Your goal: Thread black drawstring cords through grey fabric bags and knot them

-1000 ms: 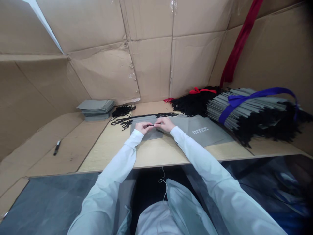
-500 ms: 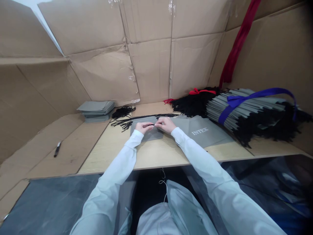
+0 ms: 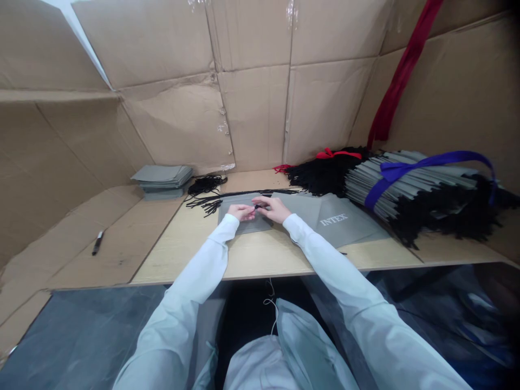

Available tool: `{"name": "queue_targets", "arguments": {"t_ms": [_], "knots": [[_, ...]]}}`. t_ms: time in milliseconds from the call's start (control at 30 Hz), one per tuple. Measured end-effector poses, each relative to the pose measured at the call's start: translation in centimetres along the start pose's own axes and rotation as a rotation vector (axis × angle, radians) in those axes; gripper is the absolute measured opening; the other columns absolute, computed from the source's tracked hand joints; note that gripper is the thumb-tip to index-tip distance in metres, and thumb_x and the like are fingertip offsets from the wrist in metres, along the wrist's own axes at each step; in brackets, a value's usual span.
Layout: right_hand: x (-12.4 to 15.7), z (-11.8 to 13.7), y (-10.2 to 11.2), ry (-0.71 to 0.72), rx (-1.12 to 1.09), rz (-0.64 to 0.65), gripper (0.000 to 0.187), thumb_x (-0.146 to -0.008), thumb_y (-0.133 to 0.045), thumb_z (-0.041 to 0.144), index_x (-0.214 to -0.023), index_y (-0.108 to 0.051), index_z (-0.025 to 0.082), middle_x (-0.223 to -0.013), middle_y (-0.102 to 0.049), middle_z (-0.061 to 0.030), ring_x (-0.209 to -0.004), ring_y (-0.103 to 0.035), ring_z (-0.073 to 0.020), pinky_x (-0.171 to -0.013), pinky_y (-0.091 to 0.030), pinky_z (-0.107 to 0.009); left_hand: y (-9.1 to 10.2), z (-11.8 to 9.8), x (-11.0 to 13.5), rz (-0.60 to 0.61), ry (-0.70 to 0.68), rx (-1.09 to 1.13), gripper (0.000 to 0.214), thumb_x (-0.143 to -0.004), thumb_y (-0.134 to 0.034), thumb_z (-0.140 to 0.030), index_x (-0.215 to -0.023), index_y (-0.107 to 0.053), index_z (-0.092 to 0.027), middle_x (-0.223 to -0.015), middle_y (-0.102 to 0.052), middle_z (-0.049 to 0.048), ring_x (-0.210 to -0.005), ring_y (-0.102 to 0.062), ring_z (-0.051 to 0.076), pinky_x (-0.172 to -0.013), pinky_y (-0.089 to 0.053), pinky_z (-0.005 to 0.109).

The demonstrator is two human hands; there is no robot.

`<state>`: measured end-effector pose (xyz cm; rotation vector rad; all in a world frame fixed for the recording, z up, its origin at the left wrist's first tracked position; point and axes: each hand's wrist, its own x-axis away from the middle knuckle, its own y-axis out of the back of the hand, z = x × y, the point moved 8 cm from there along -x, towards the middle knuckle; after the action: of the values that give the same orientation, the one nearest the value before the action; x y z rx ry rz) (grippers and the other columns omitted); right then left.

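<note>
My left hand (image 3: 241, 212) and my right hand (image 3: 273, 209) meet over a grey fabric bag (image 3: 244, 226), their fingertips pinching a thin black cord (image 3: 257, 206). That cord's continuation runs left along the bag's top edge (image 3: 244, 193) and ends in loose black strands (image 3: 207, 205) on the table. To the right lies a grey panel printed INTEX (image 3: 339, 222). I cannot tell whether it joins the bag under my hands. White sleeves cover both my arms.
A stack of grey bags (image 3: 162, 181) and a black cord bundle (image 3: 206, 185) lie at the back left. At right, a blue-ribboned bundle of grey bags (image 3: 422, 184) and red-tied black cords (image 3: 325, 170) lie against cardboard walls (image 3: 252, 119). A black marker (image 3: 97, 243) lies at left.
My fingertips have shifted on the black cord while both hands stay close together. The whole scene sits slightly lower in the view.
</note>
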<state>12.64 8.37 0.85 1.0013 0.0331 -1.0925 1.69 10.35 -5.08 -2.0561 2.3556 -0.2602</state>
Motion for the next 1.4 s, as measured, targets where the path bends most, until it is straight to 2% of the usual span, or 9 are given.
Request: {"name": "queue_targets", "arguments": {"t_ms": [167, 300, 500, 700, 833, 933, 1000, 1133, 1400], "knots": [[-0.1, -0.7, -0.2, -0.085, 0.012, -0.046, 0.026, -0.064, -0.057, 0.03, -0.083, -0.06, 0.014, -0.071, -0.062, -0.0029, -0.063, -0.054, -0.0093, -0.066, -0.041, -0.021, -0.4, 0.0, 0.0, 0.029, -0.017, -0.02, 0.034, -0.037, -0.074, -0.03, -0.06, -0.06, -0.008, -0.053, -0.059, 0.0047, -0.051, -0.055, 0.013, -0.068, -0.046, 0.034], [-0.3, -0.8, 0.3, -0.063, 0.073, -0.073, 0.019, -0.065, -0.056, 0.032, -0.072, -0.063, 0.016, -0.069, -0.063, -0.0018, -0.065, -0.055, -0.01, -0.066, -0.039, -0.021, -0.1, -0.4, -0.2, 0.001, -0.099, -0.125, 0.032, -0.041, -0.072, -0.032, -0.059, -0.06, -0.008, -0.05, -0.058, 0.0043, -0.049, -0.054, 0.012, -0.066, -0.046, 0.034], [-0.2, -1.4, 0.6, -0.079, 0.092, -0.06, 0.017, -0.064, -0.058, 0.031, -0.074, -0.064, 0.018, -0.07, -0.063, -0.0008, -0.069, -0.056, -0.0105, -0.068, -0.039, -0.02, 0.2, -0.6, -0.2, -0.051, -0.163, -0.205, 0.033, -0.043, -0.07, -0.034, -0.06, -0.06, -0.008, -0.048, -0.057, 0.0027, -0.046, -0.052, 0.011, -0.061, -0.046, 0.032], [-0.1, -2.3, -0.1, -0.155, 0.136, 0.049, 0.027, -0.061, -0.061, 0.032, -0.084, -0.062, 0.018, -0.083, -0.062, -0.0029, -0.08, -0.055, -0.0135, -0.075, -0.038, -0.023, 0.3, 0.0, -0.6, -0.029, -0.086, -0.094, 0.028, -0.045, -0.07, -0.027, -0.061, -0.058, -0.007, -0.053, -0.058, 0.0048, -0.05, -0.054, 0.012, -0.065, -0.046, 0.032], [-0.3, -2.0, 0.0, -0.145, 0.237, 0.071, 0.018, -0.067, -0.055, 0.031, -0.076, -0.065, 0.018, -0.08, -0.062, -0.0037, -0.076, -0.054, -0.0129, -0.072, -0.037, -0.022, 1.0, -0.5, -0.6, -0.102, -0.097, -0.112, 0.027, -0.053, -0.064, -0.024, -0.074, -0.059, -0.008, -0.073, -0.061, 0.0093, -0.059, -0.057, 0.013, -0.065, -0.046, 0.03], [-0.3, -2.0, 0.2, -0.17, 0.279, 0.058, 0.019, -0.067, -0.055, 0.03, -0.077, -0.065, 0.017, -0.074, -0.061, -0.0038, -0.066, -0.052, -0.0113, -0.065, -0.037, -0.021, 0.2, -2.0, 0.0, -0.055, -0.27, -0.202, 0.045, -0.049, -0.065, -0.018, -0.092, -0.056, -0.014, -0.102, -0.055, 0.0093, -0.079, -0.056, 0.017, -0.067, -0.047, 0.029], [-0.3, -2.0, 0.1, -0.171, 0.289, 0.067, 0.019, -0.067, -0.055, 0.03, -0.078, -0.065, 0.017, -0.073, -0.06, -0.0035, -0.064, -0.051, -0.0107, -0.063, -0.037, -0.02, -0.8, -2.5, 0.5, 0.013, -0.361, -0.288, 0.056, -0.044, -0.067, -0.015, -0.098, -0.053, -0.015, -0.109, -0.051, 0.0091, -0.088, -0.053, 0.019, -0.07, -0.046, 0.028], [-0.2, -2.1, -0.6, -0.166, 0.276, 0.083, 0.017, -0.067, -0.054, 0.027, -0.077, -0.065, 0.019, -0.071, -0.059, -0.0017, -0.063, -0.05, -0.0098, -0.062, -0.036, -0.019, -1.9, -2.0, 0.8, 0.075, -0.414, -0.442, 0.047, -0.05, -0.065, -0.025, -0.094, -0.057, -0.012, -0.098, -0.058, 0.0096, -0.087, -0.054, 0.019, -0.078, -0.043, 0.031], [-0.3, -2.6, -0.4, -0.171, 0.176, 0.094, 0.017, -0.065, -0.056, 0.028, -0.074, -0.066, 0.017, -0.07, -0.059, -0.0022, -0.066, -0.05, -0.0106, -0.065, -0.036, -0.019, -2.0, -3.9, 2.2, -0.074, -0.554, -0.808, 0.022, -0.053, -0.064, -0.034, -0.07, -0.065, -0.019, -0.072, -0.064, 0.0029, -0.069, -0.058, 0.016, -0.073, -0.043, 0.027]]}}
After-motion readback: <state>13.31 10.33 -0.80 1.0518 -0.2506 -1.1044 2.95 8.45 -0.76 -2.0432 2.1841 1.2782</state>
